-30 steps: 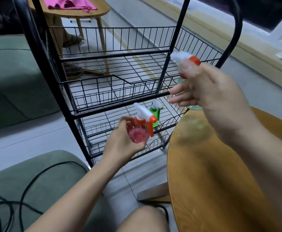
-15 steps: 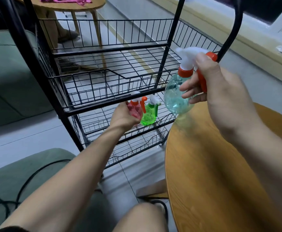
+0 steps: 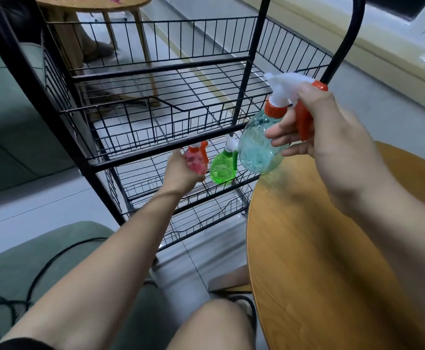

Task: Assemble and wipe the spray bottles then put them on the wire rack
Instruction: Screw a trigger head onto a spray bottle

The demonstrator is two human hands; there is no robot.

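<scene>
Getting close to done here, judging by the layout. Spotting a green bottle (image 3: pixel 222 169) already parked on a lower tier of the wire rack (image 3: pixel 156 69), under the two upper baskets, sprayer on.

Wrapping the left hand (image 3: pixel 181 173) around the red bottle (image 3: pixel 195 161), holding it at that same tier just beside the green one. Not being able to tell if it's touching the wire yet.

Clutching the teal bottle (image 3: pixel 257 150) with the right hand (image 3: pixel 332 137) by its trigger head, thumb lying over the white nozzle, fingers curling at the orange trigger. Dangling it in the air between the rack's front and the edge of the round wooden table (image 3: pixel 332 248).

Guessing assembly is finished, with all three wearing sprayers. No telling about the wiping, with no cloth in either hand. Probably leaving just setting the red one down and shelving the teal one.

Looking at see-through tinted plastic, bulgy round bodies with a crinkly faceted surface, narrowing to screw collars. Not trusting the teal one's bigger look, being nearest the camera. Dealing with thin black wire grid on thicker tube posts, so maybe wobbling a bit on small bases. Noticing a glossy wood-grain tabletop too.
</scene>
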